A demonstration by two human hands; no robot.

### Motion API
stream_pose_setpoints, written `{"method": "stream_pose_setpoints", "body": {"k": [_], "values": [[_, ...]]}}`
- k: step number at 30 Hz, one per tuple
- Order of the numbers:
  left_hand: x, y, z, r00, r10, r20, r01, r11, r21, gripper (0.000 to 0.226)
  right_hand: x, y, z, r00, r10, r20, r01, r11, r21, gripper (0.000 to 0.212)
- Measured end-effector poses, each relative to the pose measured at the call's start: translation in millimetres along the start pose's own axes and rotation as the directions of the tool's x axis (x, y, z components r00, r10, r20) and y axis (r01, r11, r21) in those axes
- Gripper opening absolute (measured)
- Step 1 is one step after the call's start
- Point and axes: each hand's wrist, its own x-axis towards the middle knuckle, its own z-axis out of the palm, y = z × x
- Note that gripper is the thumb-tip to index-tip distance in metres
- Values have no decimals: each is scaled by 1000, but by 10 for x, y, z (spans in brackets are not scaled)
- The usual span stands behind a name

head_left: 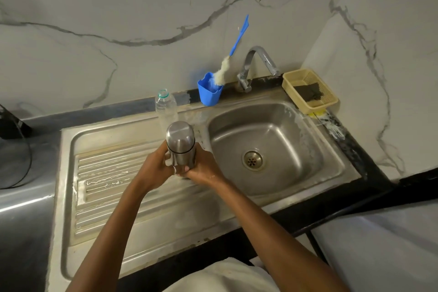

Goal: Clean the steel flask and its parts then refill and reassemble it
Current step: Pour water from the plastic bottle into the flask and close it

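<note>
The steel flask (180,143) stands upright with its domed cap on, over the draining board just left of the sink basin (267,135). My left hand (157,166) grips its lower body from the left, a ring on one finger. My right hand (203,168) wraps the lower body from the right. Both hands hide the flask's base. Behind the flask stands an uncapped clear plastic bottle (166,108).
A blue cup (208,93) holds a bottle brush (233,54) with a blue handle, next to the tap (256,64). A yellow basket (310,89) with a dark scrubber sits at the back right. A black cable (22,149) lies at the left. The ribbed draining board (106,182) is wet.
</note>
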Motion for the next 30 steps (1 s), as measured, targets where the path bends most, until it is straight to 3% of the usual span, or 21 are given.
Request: {"method": "stream_pose_setpoints", "body": {"k": [17,21,24,27,30], "values": [[-223,40,25,980,-51,-194,54,999,10,82,301,65,27,954,-154,257,162,987,-11,76],[-217,-75,-93,995,-75,-59,75,997,4,97,360,52,-127,926,-181,330,214,975,-64,84],[-187,-193,-336,990,-132,-47,134,989,58,94,511,75,-374,960,-148,237,198,959,-201,58],[-23,-201,-554,974,-138,-180,164,977,134,73,724,61,-553,995,-90,48,100,958,-270,27],[267,-44,-693,957,-108,-270,144,983,117,74,1008,-72,-593,996,-92,1,87,934,-346,15]]}}
